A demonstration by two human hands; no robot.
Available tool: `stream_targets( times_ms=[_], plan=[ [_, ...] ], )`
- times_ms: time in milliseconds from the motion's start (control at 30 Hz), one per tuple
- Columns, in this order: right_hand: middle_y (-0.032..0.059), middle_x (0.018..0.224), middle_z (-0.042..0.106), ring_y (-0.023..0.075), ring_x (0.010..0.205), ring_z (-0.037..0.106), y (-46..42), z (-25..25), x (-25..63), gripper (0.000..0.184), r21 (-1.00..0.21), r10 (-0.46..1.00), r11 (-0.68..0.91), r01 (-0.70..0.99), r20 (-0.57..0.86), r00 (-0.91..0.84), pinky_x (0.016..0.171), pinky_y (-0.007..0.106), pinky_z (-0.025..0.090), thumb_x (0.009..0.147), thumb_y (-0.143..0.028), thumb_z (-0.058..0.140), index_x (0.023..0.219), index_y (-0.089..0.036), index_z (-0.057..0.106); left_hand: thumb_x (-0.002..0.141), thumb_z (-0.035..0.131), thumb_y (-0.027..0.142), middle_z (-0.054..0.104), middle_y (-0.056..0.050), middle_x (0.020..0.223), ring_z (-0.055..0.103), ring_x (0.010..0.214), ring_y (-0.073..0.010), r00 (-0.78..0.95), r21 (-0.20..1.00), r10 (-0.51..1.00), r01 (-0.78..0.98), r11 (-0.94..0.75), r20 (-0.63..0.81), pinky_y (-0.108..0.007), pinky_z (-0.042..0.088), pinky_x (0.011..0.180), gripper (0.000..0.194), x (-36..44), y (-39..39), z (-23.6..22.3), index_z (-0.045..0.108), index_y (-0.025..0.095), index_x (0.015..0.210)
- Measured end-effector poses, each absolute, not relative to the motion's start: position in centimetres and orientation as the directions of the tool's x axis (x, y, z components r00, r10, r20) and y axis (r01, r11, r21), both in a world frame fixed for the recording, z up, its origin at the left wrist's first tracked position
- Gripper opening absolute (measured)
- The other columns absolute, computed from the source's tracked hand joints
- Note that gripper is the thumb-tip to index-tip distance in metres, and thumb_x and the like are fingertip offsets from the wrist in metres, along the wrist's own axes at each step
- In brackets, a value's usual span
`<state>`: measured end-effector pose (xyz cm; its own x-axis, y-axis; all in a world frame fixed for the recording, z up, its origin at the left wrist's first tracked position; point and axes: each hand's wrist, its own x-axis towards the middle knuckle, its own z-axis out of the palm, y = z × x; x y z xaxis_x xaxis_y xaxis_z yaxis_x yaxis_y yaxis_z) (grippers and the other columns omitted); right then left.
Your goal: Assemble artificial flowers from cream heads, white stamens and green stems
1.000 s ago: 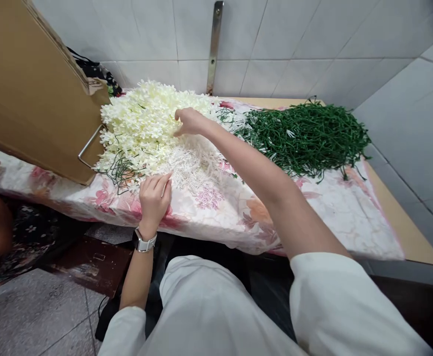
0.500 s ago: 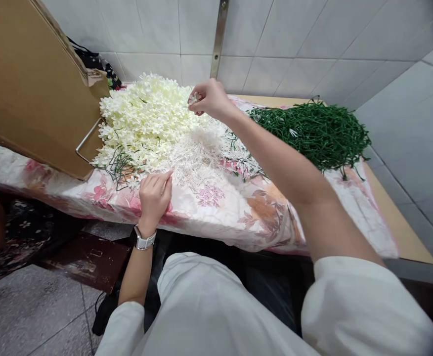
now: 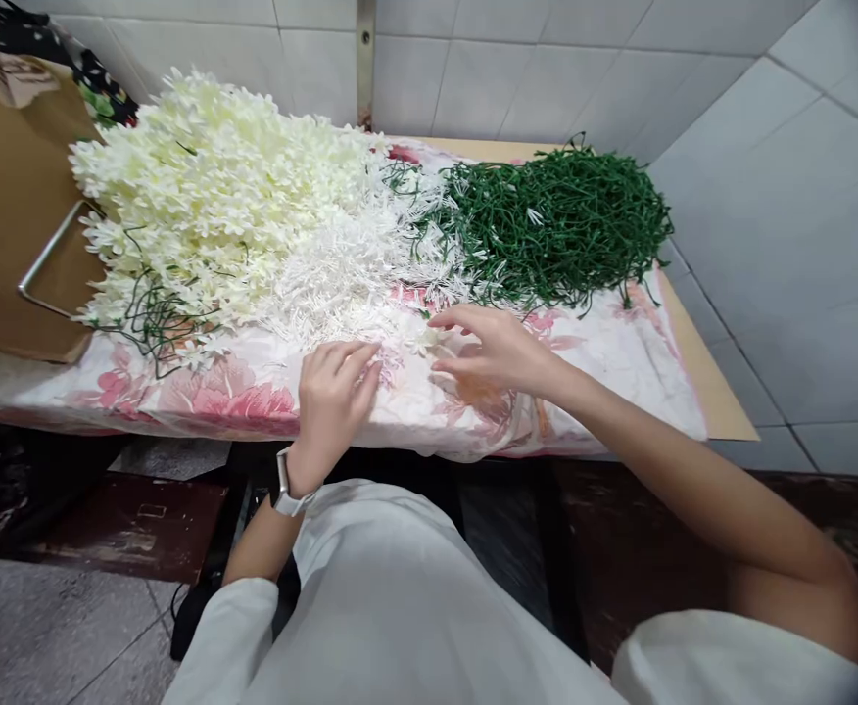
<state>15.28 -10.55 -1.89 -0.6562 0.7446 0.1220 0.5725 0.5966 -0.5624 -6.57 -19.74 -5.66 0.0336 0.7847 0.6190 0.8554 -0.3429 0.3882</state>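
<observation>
My left hand [image 3: 335, 397] is closed above the front of the cloth, its thumb drawn close to the fingers. Whatever it may hold is hidden. Opposite it, my right hand [image 3: 492, 351] is open, thumb and fingers spread apart. A small white artificial flower [image 3: 423, 339] is just off the right fingertips, over the cloth. Behind both hands lies a heap of thin white stamen-like pieces [image 3: 333, 266]. Cream-white artificial flowers [image 3: 223, 196] are piled high at the left. A mound of green plastic stems [image 3: 565, 230] sits at the right.
A flowered cloth [image 3: 612, 367] covers the work surface, with a board edge [image 3: 708, 392] showing at the right. At the left stands a cardboard box [image 3: 10, 235] beside a bent metal handle [image 3: 51, 250]. Several loose green stems [image 3: 154, 323] lie by the flower pile. A tiled wall [image 3: 561, 69] rises behind.
My right hand has come down from the cream flower pile to the cloth's front and has opened, letting go of white flowers. The view has shifted right; a person's arm left the left edge.
</observation>
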Motion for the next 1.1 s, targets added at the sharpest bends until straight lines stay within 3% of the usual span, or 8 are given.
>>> stream_targets(
  times_ms=[100, 267, 367, 467, 767, 867, 1000, 1100],
  plan=[
    [0.0073, 0.097, 0.071, 0.0197, 0.086, 0.066, -10.7, -1.9, 15.7, 0.016, -0.609, 0.779, 0.548, 0.573, 0.122, -0.615, 0.074, 0.03, 0.049, 0.083, -0.024, 0.061, 0.096, -0.016, 0.067, 0.09, 0.056, 0.022, 0.07, -0.007, 0.1, 0.059, 0.094, -0.0214, 0.082, 0.394, 0.82, 0.847, -0.358, 0.566, -0.034, 0.044, 0.085, 0.02, -4.8, -19.3, -6.2, 0.067, 0.015, 0.106],
    [0.0048, 0.081, 0.069, 0.0158, 0.068, 0.062, -10.1, -2.7, 15.5, 0.023, -0.621, 0.853, 0.45, 0.641, 0.087, -0.515, 0.064, 0.029, 0.047, 0.08, -0.021, 0.063, 0.102, -0.014, 0.066, 0.091, 0.055, 0.024, 0.069, -0.009, 0.104, 0.058, 0.097, -0.0237, 0.105, 0.393, 0.865, 0.86, -0.327, 0.49, -0.036, 0.044, 0.085, 0.023, -3.3, -18.2, -6.6, 0.065, 0.014, 0.109],
    [0.0036, 0.077, 0.067, 0.0147, 0.067, 0.06, -9.9, -2.8, 15.4, 0.01, -0.605, 0.844, 0.468, 0.644, 0.089, -0.529, 0.065, 0.028, 0.045, 0.081, -0.018, 0.06, 0.086, -0.016, 0.067, 0.091, 0.055, 0.025, 0.068, -0.01, 0.107, 0.057, 0.099, -0.0245, 0.108, 0.393, 0.876, 0.863, -0.317, 0.469, -0.037, 0.044, 0.086, 0.024, -2.8, -17.9, -6.7, 0.065, 0.014, 0.109],
    [0.0024, 0.075, 0.067, 0.0142, 0.067, 0.059, -10.0, -2.9, 15.7, 0.009, -0.616, 0.851, 0.458, 0.641, 0.094, -0.517, 0.065, 0.027, 0.044, 0.078, -0.013, 0.058, 0.076, -0.017, 0.067, 0.091, 0.054, 0.025, 0.068, -0.01, 0.107, 0.057, 0.1, -0.0242, 0.111, 0.397, 0.882, 0.862, -0.314, 0.457, -0.037, 0.044, 0.086, 0.024, -2.7, -18.0, -6.9, 0.064, 0.015, 0.11],
    [0.001, 0.07, 0.064, 0.0131, 0.063, 0.057, -10.2, -3.6, 15.8, 0.006, -0.668, 0.881, 0.378, 0.642, 0.047, -0.47, 0.062, 0.025, 0.042, 0.075, -0.017, 0.064, 0.08, -0.016, 0.067, 0.091, 0.053, 0.026, 0.068, -0.009, 0.106, 0.058, 0.099, -0.0239, 0.116, 0.386, 0.893, 0.872, -0.301, 0.434, -0.037, 0.043, 0.086, 0.023, -2.9, -18.4, -7.3, 0.063, 0.017, 0.109],
    [0.0015, 0.072, 0.063, 0.0135, 0.064, 0.056, -10.3, -3.5, 15.7, 0.006, -0.636, 0.875, 0.407, 0.655, 0.068, -0.479, 0.063, 0.026, 0.042, 0.075, -0.02, 0.064, 0.079, -0.016, 0.067, 0.091, 0.053, 0.027, 0.068, -0.009, 0.106, 0.057, 0.1, -0.024, 0.12, 0.387, 0.892, 0.87, -0.307, 0.437, -0.037, 0.043, 0.086, 0.023, -3.0, -18.5, -7.4, 0.063, 0.017, 0.11],
    [0.0028, 0.08, 0.063, 0.0144, 0.067, 0.055, -10.6, -3.4, 15.3, 0.028, -0.561, 0.844, 0.482, 0.674, 0.09, -0.528, 0.065, 0.027, 0.041, 0.076, -0.024, 0.065, 0.102, -0.015, 0.066, 0.092, 0.053, 0.027, 0.068, -0.009, 0.105, 0.058, 0.099, -0.0245, 0.123, 0.369, 0.882, 0.875, -0.312, 0.454, -0.037, 0.043, 0.084, 0.023, -3.0, -18.5, -7.5, 0.063, 0.016, 0.108],
    [0.0036, 0.08, 0.062, 0.0145, 0.067, 0.054, -10.7, -3.5, 15.1, 0.016, -0.518, 0.837, 0.503, 0.692, 0.092, -0.539, 0.065, 0.027, 0.039, 0.08, -0.024, 0.061, 0.092, -0.016, 0.068, 0.092, 0.052, 0.028, 0.068, -0.01, 0.104, 0.058, 0.098, -0.0244, 0.123, 0.366, 0.883, 0.877, -0.311, 0.453, -0.037, 0.043, 0.083, 0.023, -2.9, -18.6, -7.5, 0.064, 0.016, 0.108]
  ],
)
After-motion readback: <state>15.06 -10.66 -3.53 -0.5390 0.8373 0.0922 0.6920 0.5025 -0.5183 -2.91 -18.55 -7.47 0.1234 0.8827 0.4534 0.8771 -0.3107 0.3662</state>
